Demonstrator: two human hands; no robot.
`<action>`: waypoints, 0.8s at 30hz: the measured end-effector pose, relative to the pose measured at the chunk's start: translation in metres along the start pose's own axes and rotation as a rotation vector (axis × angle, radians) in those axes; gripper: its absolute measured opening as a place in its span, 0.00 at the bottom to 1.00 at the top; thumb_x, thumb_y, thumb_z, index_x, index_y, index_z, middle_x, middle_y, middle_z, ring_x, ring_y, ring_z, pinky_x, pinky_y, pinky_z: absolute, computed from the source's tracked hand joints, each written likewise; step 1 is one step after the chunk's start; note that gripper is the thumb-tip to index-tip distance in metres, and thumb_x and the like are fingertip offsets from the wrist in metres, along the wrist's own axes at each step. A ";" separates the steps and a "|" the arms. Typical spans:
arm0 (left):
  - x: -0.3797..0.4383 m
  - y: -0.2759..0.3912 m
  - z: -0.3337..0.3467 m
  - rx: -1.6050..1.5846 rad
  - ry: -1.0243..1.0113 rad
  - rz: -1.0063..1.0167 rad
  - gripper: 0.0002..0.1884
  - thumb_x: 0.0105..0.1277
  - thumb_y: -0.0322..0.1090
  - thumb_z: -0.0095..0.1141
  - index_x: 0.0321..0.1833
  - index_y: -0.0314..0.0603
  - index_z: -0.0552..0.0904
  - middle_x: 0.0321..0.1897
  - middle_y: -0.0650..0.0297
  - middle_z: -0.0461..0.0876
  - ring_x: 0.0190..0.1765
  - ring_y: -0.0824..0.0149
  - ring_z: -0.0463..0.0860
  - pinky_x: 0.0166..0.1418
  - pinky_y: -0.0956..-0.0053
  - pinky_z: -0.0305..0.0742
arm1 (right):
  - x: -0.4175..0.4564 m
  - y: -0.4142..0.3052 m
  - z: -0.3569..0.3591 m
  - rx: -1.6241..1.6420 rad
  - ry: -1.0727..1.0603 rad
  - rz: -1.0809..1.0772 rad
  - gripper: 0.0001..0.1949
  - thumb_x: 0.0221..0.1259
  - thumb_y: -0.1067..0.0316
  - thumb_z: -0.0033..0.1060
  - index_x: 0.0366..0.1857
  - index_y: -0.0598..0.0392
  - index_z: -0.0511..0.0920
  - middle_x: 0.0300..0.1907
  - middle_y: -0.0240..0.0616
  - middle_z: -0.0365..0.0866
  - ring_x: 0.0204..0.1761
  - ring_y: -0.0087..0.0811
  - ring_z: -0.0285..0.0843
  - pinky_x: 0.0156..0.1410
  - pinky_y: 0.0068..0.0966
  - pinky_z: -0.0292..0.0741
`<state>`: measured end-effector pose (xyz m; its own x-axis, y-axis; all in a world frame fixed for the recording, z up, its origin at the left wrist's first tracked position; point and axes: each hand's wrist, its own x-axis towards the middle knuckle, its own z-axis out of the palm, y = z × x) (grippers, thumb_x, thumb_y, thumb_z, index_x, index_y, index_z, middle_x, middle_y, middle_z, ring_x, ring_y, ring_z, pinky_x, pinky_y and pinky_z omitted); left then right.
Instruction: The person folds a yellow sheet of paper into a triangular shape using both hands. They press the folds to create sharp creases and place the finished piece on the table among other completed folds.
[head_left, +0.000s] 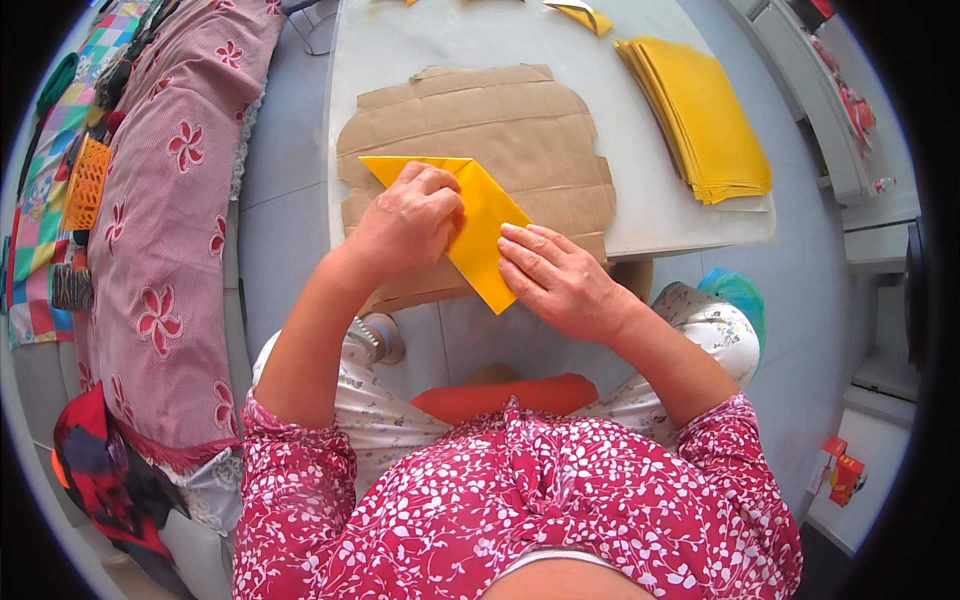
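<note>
A folded sheet of yellow paper (487, 217) lies at a slant over the near part of a flattened brown cardboard piece (480, 112). One corner points left, and its lower tip reaches past the cardboard's near edge. My left hand (420, 214) is on the upper left of the sheet, fingers curled in and gripping the paper beside a crease. Its fingertips are partly hidden behind the knuckles. My right hand (562, 277) rests flat on the sheet's right edge with its fingers extended; the thumb is out of sight.
On the white table (660, 225), a stack of yellow paper sheets (697, 120) sits to the right. A folded yellow piece (581, 15) lies at the far edge. Left stands a couch under a pink flowered cover (172, 187), with an orange plastic basket (86, 184) beyond.
</note>
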<state>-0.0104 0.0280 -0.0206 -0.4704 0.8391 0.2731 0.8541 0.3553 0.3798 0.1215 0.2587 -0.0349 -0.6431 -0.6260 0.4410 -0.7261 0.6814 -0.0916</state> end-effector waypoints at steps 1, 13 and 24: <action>-0.002 0.002 -0.001 -0.077 -0.021 0.009 0.15 0.53 0.29 0.72 0.40 0.37 0.79 0.52 0.51 0.79 0.62 0.48 0.75 0.68 0.60 0.72 | -0.001 0.000 0.000 0.006 0.008 0.005 0.13 0.60 0.72 0.60 0.48 0.64 0.81 0.56 0.50 0.82 0.64 0.47 0.79 0.70 0.46 0.75; -0.010 0.031 0.003 -0.106 -0.179 -0.057 0.34 0.47 0.43 0.79 0.54 0.44 0.72 0.64 0.41 0.61 0.73 0.34 0.56 0.79 0.42 0.46 | -0.007 0.001 0.007 0.125 0.183 0.099 0.13 0.57 0.74 0.62 0.45 0.65 0.80 0.46 0.51 0.85 0.53 0.47 0.86 0.62 0.43 0.82; -0.007 0.034 0.012 -0.182 -0.117 -0.158 0.10 0.61 0.28 0.68 0.39 0.37 0.79 0.69 0.42 0.59 0.73 0.40 0.57 0.77 0.52 0.54 | -0.005 0.000 0.010 0.345 0.328 0.356 0.16 0.62 0.78 0.65 0.54 0.67 0.77 0.40 0.51 0.85 0.41 0.46 0.86 0.47 0.35 0.83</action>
<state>0.0247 0.0398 -0.0199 -0.5571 0.8246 0.0981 0.7134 0.4148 0.5648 0.1225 0.2584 -0.0458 -0.7928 -0.1938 0.5779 -0.5517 0.6313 -0.5451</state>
